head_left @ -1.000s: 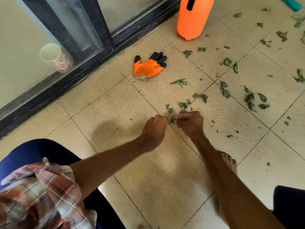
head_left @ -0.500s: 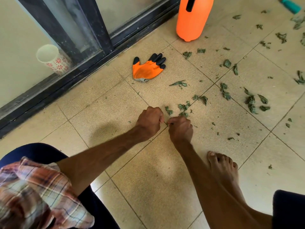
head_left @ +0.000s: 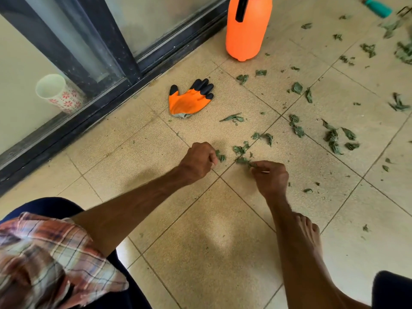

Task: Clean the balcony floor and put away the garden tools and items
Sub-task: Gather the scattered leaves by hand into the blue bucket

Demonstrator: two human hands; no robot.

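Dry green leaves (head_left: 296,128) lie scattered over the beige tiled balcony floor (head_left: 211,230), mostly to the right. My left hand (head_left: 199,158) is curled into a fist just above the floor, with a green scrap (head_left: 219,156) at its fingertips. To its right, my right hand (head_left: 270,176) pinches a leaf (head_left: 245,161) at the edge of a small pile. An orange garden glove with black fingertips (head_left: 189,101) lies flat beyond my hands. An orange spray bottle (head_left: 247,30) stands upright farther back.
A teal tool handle (head_left: 379,6) lies at the top right among more leaves. A dark sliding-door frame (head_left: 93,63) runs along the left, with a flowered paper cup (head_left: 55,92) behind the glass. My bare foot (head_left: 310,233) rests on the tiles below my right hand.
My hands have parted: the right has moved right to the leaf pile and the left stays in a fist. The view has shifted slightly.
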